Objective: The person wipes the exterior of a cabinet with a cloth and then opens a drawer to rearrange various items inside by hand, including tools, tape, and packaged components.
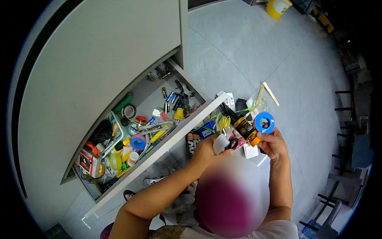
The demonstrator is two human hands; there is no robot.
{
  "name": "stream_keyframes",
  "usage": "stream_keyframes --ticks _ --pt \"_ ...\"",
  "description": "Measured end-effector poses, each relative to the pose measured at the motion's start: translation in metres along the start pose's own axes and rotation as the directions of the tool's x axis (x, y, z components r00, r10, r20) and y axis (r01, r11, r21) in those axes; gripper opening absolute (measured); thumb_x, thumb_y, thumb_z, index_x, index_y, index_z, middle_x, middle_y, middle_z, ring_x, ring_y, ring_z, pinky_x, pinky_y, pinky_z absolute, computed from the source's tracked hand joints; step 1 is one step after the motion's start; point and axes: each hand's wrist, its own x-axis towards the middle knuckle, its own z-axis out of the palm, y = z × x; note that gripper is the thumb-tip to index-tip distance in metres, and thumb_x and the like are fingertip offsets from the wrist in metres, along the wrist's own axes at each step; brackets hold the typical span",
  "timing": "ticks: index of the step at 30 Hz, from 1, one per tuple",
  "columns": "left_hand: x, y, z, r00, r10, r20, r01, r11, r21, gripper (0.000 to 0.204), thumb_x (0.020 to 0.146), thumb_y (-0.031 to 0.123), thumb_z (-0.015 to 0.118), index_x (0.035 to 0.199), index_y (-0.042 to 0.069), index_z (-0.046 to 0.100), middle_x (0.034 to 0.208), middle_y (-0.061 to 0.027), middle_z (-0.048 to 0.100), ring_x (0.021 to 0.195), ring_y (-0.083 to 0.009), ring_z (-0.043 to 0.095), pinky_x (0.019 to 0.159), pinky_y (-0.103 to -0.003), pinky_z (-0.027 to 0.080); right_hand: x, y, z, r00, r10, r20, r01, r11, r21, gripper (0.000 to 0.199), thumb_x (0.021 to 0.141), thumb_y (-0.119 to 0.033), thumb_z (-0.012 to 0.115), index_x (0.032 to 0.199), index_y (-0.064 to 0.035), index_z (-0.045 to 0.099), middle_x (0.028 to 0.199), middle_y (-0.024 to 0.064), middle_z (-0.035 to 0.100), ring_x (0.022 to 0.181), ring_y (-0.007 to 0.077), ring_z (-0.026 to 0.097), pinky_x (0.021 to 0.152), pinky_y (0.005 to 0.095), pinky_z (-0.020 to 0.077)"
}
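A small brown bottle [245, 128] with an orange cap is held in front of the open drawer [159, 151], just right of its front edge. Its long axis is seen to run diagonally: the orange cap end points down and right toward the right hand [272, 144], the other end up and left toward the drawer. The right hand is curled around the cap end, and a blue roll of tape [264, 122] is pinched by its fingertips; the roll is turned so that its round face and centre hole are shown to the camera. The left hand [205, 152] is closed around a white piece [220, 143], with black scissor handles [232, 143] just beside it; whether these are also gripped cannot be told.

Between the hands and the drawer front, a heap of loose things is piled: a coil of yellow wire [224, 122], a blue packet [207, 130] and a white block [227, 99]. Two pale wooden sticks [270, 93] are laid on the grey floor [254, 51] beyond.

Inside the drawer, one blue-and-pink tape roll [138, 142], one yellow-green roll [115, 162], one grey roll [129, 111] and several small batteries [170, 96] are lying among mixed tools. One yellow bucket [277, 7] is standing far off at the top edge.
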Motion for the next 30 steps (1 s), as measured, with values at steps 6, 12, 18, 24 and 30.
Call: stream_keyframes --ticks 6,12,18,24,30 --pt "0.053 -0.118 0.094 0.872 -0.416 0.259 0.488 0.789 -0.374 0.039 0.074 0.01 0.074 0.106 0.003 0.053 0.089 -0.0035 0.055 0.079 -0.0147 0.058 0.059 -0.028 0.052 -0.013 0.106 -0.08 0.847 0.047 -0.53 -0.121 0.987 -0.107 0.039 0.07 0.001 0.069 0.106 -0.0081 0.057 0.095 0.0049 0.064 0.083 0.0202 0.065 0.066 0.037 0.0548" --pt "0.077 -0.149 0.135 0.927 -0.325 0.188 0.318 0.946 0.064 0.054 0.068 0.02 0.075 0.11 -0.005 0.052 0.106 -0.0245 0.06 0.098 -0.0358 0.06 0.083 -0.041 0.047 -0.002 0.18 -0.139 0.838 -0.212 -0.504 -0.327 0.543 -0.773 0.05 0.054 -0.013 0.08 0.096 0.0 0.057 0.094 0.017 0.063 0.088 0.0298 0.064 0.077 0.0375 0.0507" --pt "0.097 -0.167 0.179 0.947 -0.317 0.062 0.297 0.931 0.213 0.076 0.065 0.019 0.078 0.129 -0.002 0.041 0.12 -0.0228 0.055 0.112 -0.0353 0.054 0.094 -0.039 0.043 0.034 0.191 -0.118 0.867 -0.132 -0.481 -0.475 0.075 -0.877 0.053 0.064 -0.018 0.073 0.106 -0.0048 0.044 0.108 0.0219 0.055 0.093 0.0415 0.06 0.077 0.0476 0.0503" --pt "0.09 -0.174 0.179 0.981 -0.172 0.086 0.168 0.984 0.057 0.099 0.061 0.022 0.08 0.139 -0.004 0.025 0.138 -0.0237 0.038 0.129 -0.0325 0.039 0.106 -0.035 0.031 0.04 0.2 -0.106 0.865 -0.314 -0.392 -0.347 0.191 -0.918 0.046 0.069 -0.011 0.067 0.107 -0.0043 0.043 0.108 0.0212 0.053 0.09 0.0435 0.059 0.075 0.049 0.05" --pt "0.053 -0.151 0.14 0.996 -0.035 0.079 0.043 0.995 -0.095 0.06 0.079 0.017 0.068 0.131 -0.001 0.043 0.12 -0.0196 0.057 0.108 -0.0286 0.058 0.091 -0.034 0.045 0.024 0.188 -0.091 0.792 -0.603 -0.102 -0.086 0.056 -0.995 0.066 0.065 -0.011 0.074 0.125 -0.0026 0.046 0.126 0.0285 0.045 0.113 0.0446 0.047 0.096 0.0464 0.0391"
